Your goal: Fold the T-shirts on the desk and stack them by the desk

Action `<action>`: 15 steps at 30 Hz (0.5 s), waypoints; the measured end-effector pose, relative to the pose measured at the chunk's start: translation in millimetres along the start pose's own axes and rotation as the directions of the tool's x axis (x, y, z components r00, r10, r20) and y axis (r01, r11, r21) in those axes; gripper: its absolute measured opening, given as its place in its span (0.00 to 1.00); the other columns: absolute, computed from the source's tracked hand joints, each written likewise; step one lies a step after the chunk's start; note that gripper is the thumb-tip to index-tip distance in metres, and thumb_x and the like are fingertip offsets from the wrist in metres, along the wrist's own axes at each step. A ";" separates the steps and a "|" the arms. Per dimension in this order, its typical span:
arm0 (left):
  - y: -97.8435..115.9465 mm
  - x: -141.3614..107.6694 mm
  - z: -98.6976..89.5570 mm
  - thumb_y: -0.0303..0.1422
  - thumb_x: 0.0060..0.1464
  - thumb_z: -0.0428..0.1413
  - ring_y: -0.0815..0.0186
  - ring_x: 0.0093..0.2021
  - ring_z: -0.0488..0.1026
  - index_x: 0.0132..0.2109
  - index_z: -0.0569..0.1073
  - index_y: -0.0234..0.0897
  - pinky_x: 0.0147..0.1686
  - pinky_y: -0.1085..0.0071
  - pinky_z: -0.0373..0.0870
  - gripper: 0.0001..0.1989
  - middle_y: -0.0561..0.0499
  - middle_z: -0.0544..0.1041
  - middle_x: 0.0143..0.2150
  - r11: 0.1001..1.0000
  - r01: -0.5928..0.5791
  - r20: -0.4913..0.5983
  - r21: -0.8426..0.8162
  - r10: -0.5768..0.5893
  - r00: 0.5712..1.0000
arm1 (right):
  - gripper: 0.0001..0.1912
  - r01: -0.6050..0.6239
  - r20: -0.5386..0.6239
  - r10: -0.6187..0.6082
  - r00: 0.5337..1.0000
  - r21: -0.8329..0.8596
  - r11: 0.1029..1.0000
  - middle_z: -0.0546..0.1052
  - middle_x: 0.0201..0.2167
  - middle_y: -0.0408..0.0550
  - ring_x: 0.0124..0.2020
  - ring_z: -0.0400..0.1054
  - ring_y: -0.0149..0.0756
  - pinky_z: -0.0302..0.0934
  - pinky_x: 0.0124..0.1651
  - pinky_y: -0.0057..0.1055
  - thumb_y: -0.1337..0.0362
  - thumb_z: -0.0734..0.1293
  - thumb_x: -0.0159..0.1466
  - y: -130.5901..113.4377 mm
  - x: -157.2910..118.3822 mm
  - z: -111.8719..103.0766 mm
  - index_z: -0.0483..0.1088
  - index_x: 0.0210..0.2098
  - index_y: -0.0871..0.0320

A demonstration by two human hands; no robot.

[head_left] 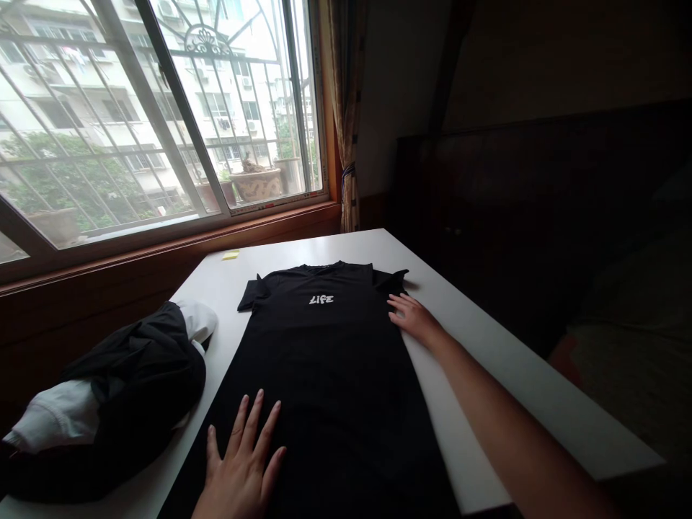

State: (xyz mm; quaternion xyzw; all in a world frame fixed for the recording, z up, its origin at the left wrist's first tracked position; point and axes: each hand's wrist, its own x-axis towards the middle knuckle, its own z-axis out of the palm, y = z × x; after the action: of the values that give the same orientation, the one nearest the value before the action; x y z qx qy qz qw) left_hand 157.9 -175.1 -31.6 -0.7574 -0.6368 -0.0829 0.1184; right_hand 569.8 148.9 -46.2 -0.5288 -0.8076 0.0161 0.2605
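A black T-shirt (pixel 329 360) with a small white print near its neck lies spread on a white table (pixel 465 317), its collar toward the far edge and its short sleeves out to the sides. My left hand (pixel 243 458) rests flat on the lower left part of the shirt, fingers spread. Farther up, my right hand (pixel 414 317) lies at the shirt's right edge just below the right sleeve, fingers apart and the fingertips on the cloth. Neither hand grips anything.
A heap of black and white clothes (pixel 145 375) lies at the table's left side. A yellow paper note (pixel 231 254) is near the far left corner. Beyond the table stand a barred window (pixel 162 108) and a tied curtain (pixel 350 144). The right side is dark.
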 end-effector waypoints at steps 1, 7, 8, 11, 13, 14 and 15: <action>2.5 -1.0 -1.8 0.44 0.69 0.44 0.38 0.72 0.55 0.75 0.39 0.56 0.55 0.19 0.55 0.33 0.43 0.53 0.75 1.000 -0.013 0.002 -0.008 0.013 1.000 | 0.24 -0.005 0.006 0.005 1.000 0.002 1.000 0.71 0.64 0.49 0.69 0.59 0.52 0.54 0.70 0.50 0.57 0.64 0.65 2.4 -0.4 -1.3 0.75 0.59 0.56; -13.4 1.1 -21.7 0.44 0.68 0.50 0.44 0.69 0.62 0.74 0.50 0.60 0.57 0.34 0.69 0.32 0.49 0.60 0.73 0.975 -0.183 0.072 -0.130 0.193 0.979 | 0.22 -0.042 0.033 0.042 0.999 -0.003 0.999 0.71 0.65 0.46 0.69 0.59 0.52 0.54 0.69 0.54 0.58 0.62 0.67 16.5 -1.0 -5.9 0.74 0.59 0.52; -21.0 4.3 -24.8 0.43 0.68 0.51 0.46 0.69 0.64 0.73 0.52 0.60 0.58 0.38 0.70 0.30 0.50 0.62 0.72 0.968 -0.196 0.065 -0.157 0.209 0.976 | 0.22 -0.046 0.039 0.046 0.998 -0.006 0.999 0.71 0.65 0.46 0.69 0.59 0.52 0.54 0.69 0.54 0.58 0.62 0.68 18.2 -0.6 -6.1 0.74 0.59 0.52; -44.5 20.8 -28.6 0.42 0.68 0.52 0.50 0.68 0.65 0.70 0.62 0.56 0.61 0.46 0.70 0.26 0.51 0.65 0.71 0.961 -0.184 0.004 -0.205 0.189 0.982 | 0.22 -0.054 0.058 0.054 0.997 -0.012 0.998 0.70 0.65 0.45 0.69 0.58 0.51 0.54 0.69 0.53 0.59 0.61 0.69 21.5 2.2 -5.9 0.73 0.60 0.51; -57.1 36.6 -25.4 0.42 0.68 0.52 0.50 0.69 0.63 0.69 0.65 0.53 0.63 0.48 0.69 0.24 0.51 0.66 0.70 0.961 -0.174 -0.015 -0.217 0.175 0.984 | 0.22 -0.056 0.071 0.057 0.996 -0.015 0.998 0.69 0.66 0.45 0.70 0.58 0.51 0.55 0.69 0.53 0.60 0.60 0.69 22.4 5.2 -5.8 0.73 0.61 0.50; -61.8 45.3 -22.4 0.43 0.68 0.52 0.50 0.70 0.62 0.69 0.65 0.52 0.64 0.49 0.68 0.24 0.50 0.66 0.70 0.959 -0.175 -0.010 -0.222 0.177 0.984 | 0.23 -0.056 0.079 0.057 0.995 -0.017 0.998 0.69 0.66 0.44 0.70 0.58 0.51 0.54 0.69 0.53 0.61 0.60 0.69 22.7 6.9 -5.9 0.73 0.61 0.49; -65.7 53.8 -18.8 0.43 0.68 0.51 0.50 0.70 0.61 0.69 0.65 0.51 0.65 0.49 0.67 0.24 0.50 0.66 0.70 0.958 -0.178 -0.001 -0.227 0.183 0.983 | 0.23 -0.057 0.086 0.058 0.995 -0.019 0.998 0.69 0.66 0.44 0.70 0.57 0.51 0.54 0.69 0.53 0.61 0.60 0.69 23.0 8.8 -6.2 0.73 0.61 0.49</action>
State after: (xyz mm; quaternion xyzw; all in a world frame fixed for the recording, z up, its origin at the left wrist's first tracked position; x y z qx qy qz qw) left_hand 103.2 -119.0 6.1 -0.8217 -0.5525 -0.1361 0.0323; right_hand 589.2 165.0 -44.2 -0.5527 -0.8028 0.0399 0.2201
